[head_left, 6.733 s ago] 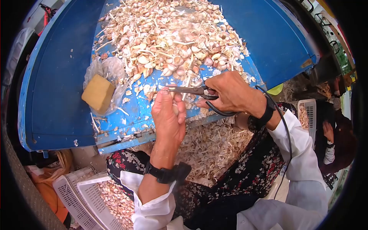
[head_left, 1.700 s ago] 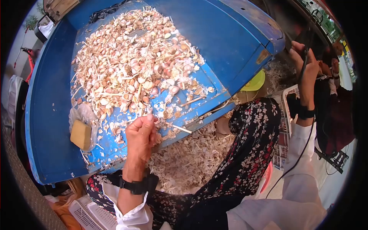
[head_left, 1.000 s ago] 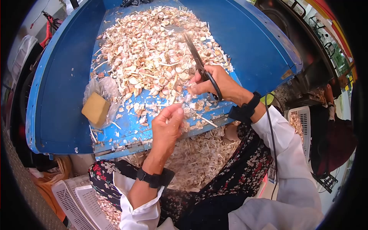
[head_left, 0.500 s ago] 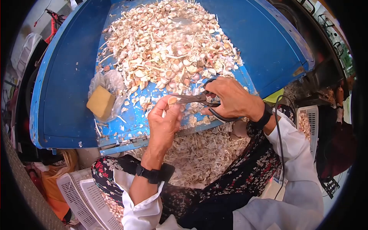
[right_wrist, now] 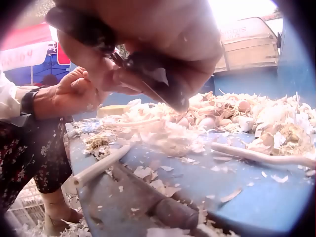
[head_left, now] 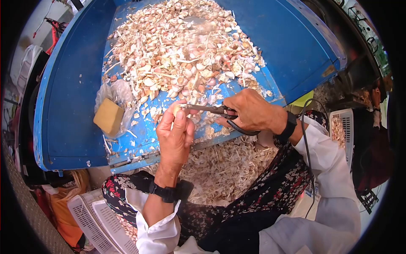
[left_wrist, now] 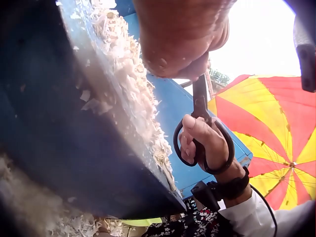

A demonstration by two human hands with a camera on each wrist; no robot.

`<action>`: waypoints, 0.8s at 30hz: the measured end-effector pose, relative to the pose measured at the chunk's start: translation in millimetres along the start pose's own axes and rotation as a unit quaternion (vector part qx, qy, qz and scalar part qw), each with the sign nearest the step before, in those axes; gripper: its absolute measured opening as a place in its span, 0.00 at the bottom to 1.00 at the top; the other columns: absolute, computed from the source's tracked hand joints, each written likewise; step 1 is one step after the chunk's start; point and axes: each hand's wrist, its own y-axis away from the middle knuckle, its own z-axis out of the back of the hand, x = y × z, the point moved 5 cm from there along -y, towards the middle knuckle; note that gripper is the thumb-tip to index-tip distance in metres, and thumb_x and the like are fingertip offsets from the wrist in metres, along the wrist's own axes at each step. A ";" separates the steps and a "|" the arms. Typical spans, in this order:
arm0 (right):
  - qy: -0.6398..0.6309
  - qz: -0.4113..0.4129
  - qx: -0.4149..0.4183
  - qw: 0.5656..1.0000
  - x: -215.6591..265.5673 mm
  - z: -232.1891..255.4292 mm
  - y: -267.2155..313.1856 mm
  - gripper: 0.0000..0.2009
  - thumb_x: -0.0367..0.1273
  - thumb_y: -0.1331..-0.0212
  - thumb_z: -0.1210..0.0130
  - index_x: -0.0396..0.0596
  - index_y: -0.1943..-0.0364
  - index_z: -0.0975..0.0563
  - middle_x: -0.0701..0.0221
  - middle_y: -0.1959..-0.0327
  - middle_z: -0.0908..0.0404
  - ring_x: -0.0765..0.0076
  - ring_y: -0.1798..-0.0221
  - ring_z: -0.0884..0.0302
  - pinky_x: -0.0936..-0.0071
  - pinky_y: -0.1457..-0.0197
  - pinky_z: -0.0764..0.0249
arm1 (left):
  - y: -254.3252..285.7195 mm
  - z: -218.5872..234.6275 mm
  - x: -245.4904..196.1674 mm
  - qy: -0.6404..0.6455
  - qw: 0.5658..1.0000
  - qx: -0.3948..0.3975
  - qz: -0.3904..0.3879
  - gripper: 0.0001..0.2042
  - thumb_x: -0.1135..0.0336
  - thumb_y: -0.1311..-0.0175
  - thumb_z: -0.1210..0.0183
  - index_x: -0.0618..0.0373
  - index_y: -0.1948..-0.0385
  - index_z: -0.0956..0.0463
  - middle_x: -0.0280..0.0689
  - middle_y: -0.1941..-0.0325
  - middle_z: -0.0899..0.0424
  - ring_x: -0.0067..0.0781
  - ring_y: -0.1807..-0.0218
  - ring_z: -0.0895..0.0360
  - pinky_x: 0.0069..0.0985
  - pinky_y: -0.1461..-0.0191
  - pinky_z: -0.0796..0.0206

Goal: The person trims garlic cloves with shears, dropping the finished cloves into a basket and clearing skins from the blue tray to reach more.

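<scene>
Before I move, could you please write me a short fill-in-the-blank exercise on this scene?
The right hand grips a pair of dark-handled ____. Near the blade tips, a garlic clove is pinched by the person's ____ hand. The big garlic heap lies on a metal bed painted ____. In the left wrist view, the umbrella has red panels alternating with ____ ones.

Missing words, in order: scissors; left; blue; yellow.

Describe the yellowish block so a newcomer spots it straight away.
Find the large blue tray heaped with pale garlic cloves. Left of the heap, against crumpled clear plastic, sits a mustard-yellow block, chunky and flat-sided, unlike the small cloves.
</scene>
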 end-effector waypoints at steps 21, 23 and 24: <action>0.011 -0.111 -0.133 0.985 -31.2 -26.4 -79.4 0.09 0.34 0.51 0.42 0.44 0.78 0.27 0.56 0.80 0.23 0.47 0.73 0.23 0.57 0.69 0.30 | -5.5 21.0 18.6 0.251 0.963 -0.036 0.087 0.07 0.67 0.31 0.50 0.59 0.57 0.30 0.39 0.58 0.24 0.20 0.67 0.26 0.07 0.84 0.44; 0.015 -0.110 -0.121 0.986 -35.7 -27.6 -84.5 0.08 0.33 0.52 0.43 0.44 0.77 0.27 0.56 0.79 0.23 0.47 0.72 0.23 0.57 0.69 0.30 | -5.7 19.4 21.1 0.237 0.966 -0.040 0.094 0.08 0.66 0.32 0.49 0.59 0.58 0.30 0.38 0.60 0.24 0.18 0.69 0.27 0.07 0.85 0.45; 0.021 -0.109 -0.112 0.987 -36.2 -27.4 -85.5 0.07 0.32 0.52 0.43 0.44 0.77 0.27 0.56 0.78 0.23 0.47 0.72 0.23 0.56 0.69 0.30 | -4.9 17.0 21.2 0.206 0.971 -0.057 0.109 0.08 0.65 0.32 0.49 0.59 0.58 0.30 0.36 0.63 0.24 0.17 0.70 0.27 0.07 0.86 0.46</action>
